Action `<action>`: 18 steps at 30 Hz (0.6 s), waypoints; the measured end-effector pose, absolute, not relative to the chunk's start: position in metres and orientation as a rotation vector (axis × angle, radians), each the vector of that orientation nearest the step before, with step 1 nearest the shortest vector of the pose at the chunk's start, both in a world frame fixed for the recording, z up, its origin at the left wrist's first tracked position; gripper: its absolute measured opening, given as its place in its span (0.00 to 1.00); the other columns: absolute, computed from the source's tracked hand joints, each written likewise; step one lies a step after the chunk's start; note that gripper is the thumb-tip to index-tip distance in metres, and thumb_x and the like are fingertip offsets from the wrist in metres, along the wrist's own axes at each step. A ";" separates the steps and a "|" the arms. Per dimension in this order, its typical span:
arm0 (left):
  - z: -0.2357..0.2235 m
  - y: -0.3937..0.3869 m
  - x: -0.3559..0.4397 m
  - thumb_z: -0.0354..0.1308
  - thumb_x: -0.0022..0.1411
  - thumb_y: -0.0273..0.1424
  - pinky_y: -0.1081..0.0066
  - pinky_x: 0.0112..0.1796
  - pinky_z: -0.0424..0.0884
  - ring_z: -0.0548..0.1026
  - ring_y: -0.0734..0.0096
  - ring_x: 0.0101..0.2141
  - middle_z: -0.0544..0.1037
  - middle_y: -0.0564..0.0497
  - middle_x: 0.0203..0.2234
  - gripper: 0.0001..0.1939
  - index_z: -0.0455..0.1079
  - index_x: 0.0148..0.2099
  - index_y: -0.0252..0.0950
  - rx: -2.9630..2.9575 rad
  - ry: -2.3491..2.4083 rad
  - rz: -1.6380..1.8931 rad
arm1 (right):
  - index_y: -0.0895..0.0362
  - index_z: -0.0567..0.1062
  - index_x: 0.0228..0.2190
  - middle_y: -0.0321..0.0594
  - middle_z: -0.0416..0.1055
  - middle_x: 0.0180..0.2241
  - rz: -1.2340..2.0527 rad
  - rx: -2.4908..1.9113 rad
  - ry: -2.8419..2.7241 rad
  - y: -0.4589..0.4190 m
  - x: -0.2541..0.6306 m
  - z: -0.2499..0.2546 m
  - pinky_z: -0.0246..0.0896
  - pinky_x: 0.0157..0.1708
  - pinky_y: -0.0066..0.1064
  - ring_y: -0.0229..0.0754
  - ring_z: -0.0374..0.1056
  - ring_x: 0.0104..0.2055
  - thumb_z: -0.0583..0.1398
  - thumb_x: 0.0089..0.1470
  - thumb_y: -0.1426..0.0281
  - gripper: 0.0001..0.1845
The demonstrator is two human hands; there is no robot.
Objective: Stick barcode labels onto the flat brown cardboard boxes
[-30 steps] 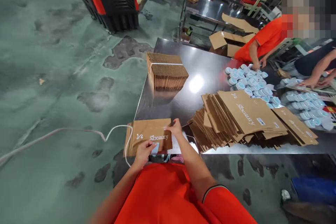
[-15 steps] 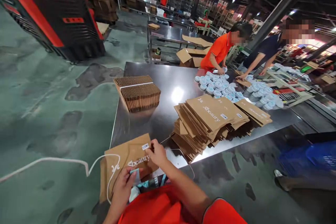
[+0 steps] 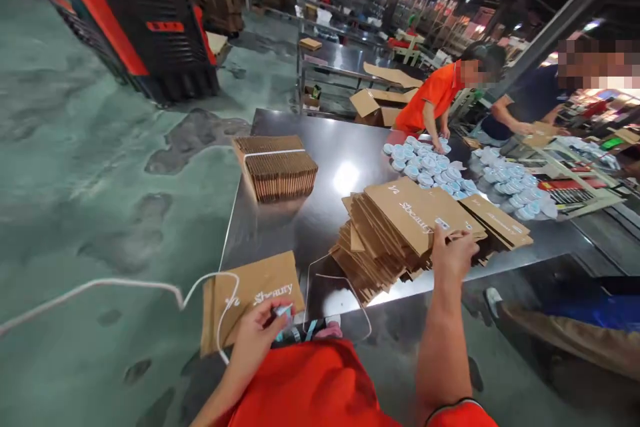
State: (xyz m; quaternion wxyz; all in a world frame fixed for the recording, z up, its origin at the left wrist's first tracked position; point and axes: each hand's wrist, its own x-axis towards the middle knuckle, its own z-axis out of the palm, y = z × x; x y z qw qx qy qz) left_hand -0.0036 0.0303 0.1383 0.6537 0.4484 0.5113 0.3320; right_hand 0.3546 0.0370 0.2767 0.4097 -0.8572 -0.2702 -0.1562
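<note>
- The room runs back into dim racks and benches at the top of the frame, under bright lamps; the green floor (image 3: 55, 233) fills the left side, blotched with dark stains.
- The table (image 3: 310, 230), bare shiny metal, slants across the middle and throws back a lamp's glare.
- A black and orange machine (image 3: 125, 27) stands at upper left, well apart from the table.
- At upper right, one co-worker (image 3: 433, 97) in orange bends over pale blue packs (image 3: 425, 160); another (image 3: 530, 100), in dark clothes, has a brown piece in hand.
- The pile (image 3: 395, 203) of brown cards sits right of centre, leaning and fanned. I can make out labels on a few of its upper faces, so things look part-way along to me.
- The bundle (image 3: 280, 177), upper centre, is banded with a white strap and looks untouched.
- The near card (image 3: 283, 267) lies at lower centre-left on another brown piece, a loose white cord (image 3: 173, 287) across it. I see no label on it, though a hand covers one corner.
- The right hand (image 3: 453, 257) has its fingers curled at the pile's near edge, beside a label (image 3: 442, 223); whether they grip a card, I can't tell.
- The left hand (image 3: 260, 327), over the near card, pinches a small pale blue slip (image 3: 283, 311) between thumb and fingers.
</note>
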 end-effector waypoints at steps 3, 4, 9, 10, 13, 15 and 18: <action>0.158 0.032 0.002 0.62 0.49 0.44 0.61 0.40 0.74 0.78 0.56 0.38 0.79 0.42 0.39 0.17 0.73 0.35 0.35 0.985 1.119 0.793 | 0.62 0.65 0.45 0.57 0.61 0.47 -0.489 -2.038 -0.709 0.032 0.304 0.266 0.62 0.38 0.43 0.50 0.64 0.41 0.60 0.49 0.59 0.25; 0.163 0.032 0.004 0.61 0.50 0.43 0.62 0.41 0.73 0.78 0.58 0.38 0.79 0.42 0.39 0.17 0.73 0.36 0.35 0.970 1.098 0.811 | 0.60 0.66 0.44 0.53 0.63 0.44 -0.405 -1.944 -0.816 0.031 0.281 0.261 0.62 0.36 0.40 0.46 0.64 0.38 0.58 0.52 0.60 0.21; 0.172 0.031 0.007 0.63 0.50 0.38 0.63 0.40 0.74 0.77 0.63 0.37 0.78 0.47 0.36 0.15 0.67 0.39 0.37 0.859 1.035 0.948 | 0.55 0.72 0.38 0.39 0.68 0.33 0.786 -1.499 -1.548 0.031 0.177 0.225 0.61 0.30 0.29 0.37 0.65 0.31 0.57 0.56 0.66 0.09; 0.171 0.030 0.006 0.63 0.49 0.37 0.63 0.39 0.74 0.77 0.64 0.36 0.77 0.48 0.37 0.15 0.66 0.38 0.38 0.852 1.040 0.966 | 0.55 0.73 0.37 0.39 0.69 0.34 0.966 -1.441 -1.632 0.032 0.164 0.217 0.60 0.29 0.28 0.37 0.65 0.32 0.58 0.55 0.66 0.08; 0.167 0.028 -0.001 0.63 0.48 0.37 0.63 0.36 0.75 0.76 0.65 0.34 0.75 0.46 0.42 0.13 0.68 0.34 0.36 0.841 1.076 0.940 | 0.55 0.73 0.32 0.38 0.68 0.34 1.183 -1.415 -1.638 0.034 0.145 0.199 0.58 0.29 0.27 0.37 0.64 0.32 0.60 0.52 0.68 0.05; 0.164 0.029 -0.006 0.63 0.47 0.37 0.64 0.36 0.75 0.76 0.62 0.37 0.74 0.44 0.45 0.12 0.70 0.31 0.35 0.837 1.104 0.922 | 0.56 0.72 0.29 0.37 0.67 0.32 1.229 -1.437 -1.561 0.034 0.142 0.194 0.57 0.29 0.27 0.36 0.62 0.31 0.60 0.51 0.69 0.03; 0.160 0.030 -0.012 0.63 0.48 0.36 0.66 0.38 0.73 0.75 0.62 0.39 0.77 0.46 0.39 0.10 0.73 0.31 0.35 0.862 1.151 0.950 | 0.56 0.70 0.27 0.35 0.66 0.29 1.297 -1.461 -1.484 0.033 0.141 0.192 0.56 0.30 0.27 0.36 0.61 0.30 0.60 0.49 0.70 0.03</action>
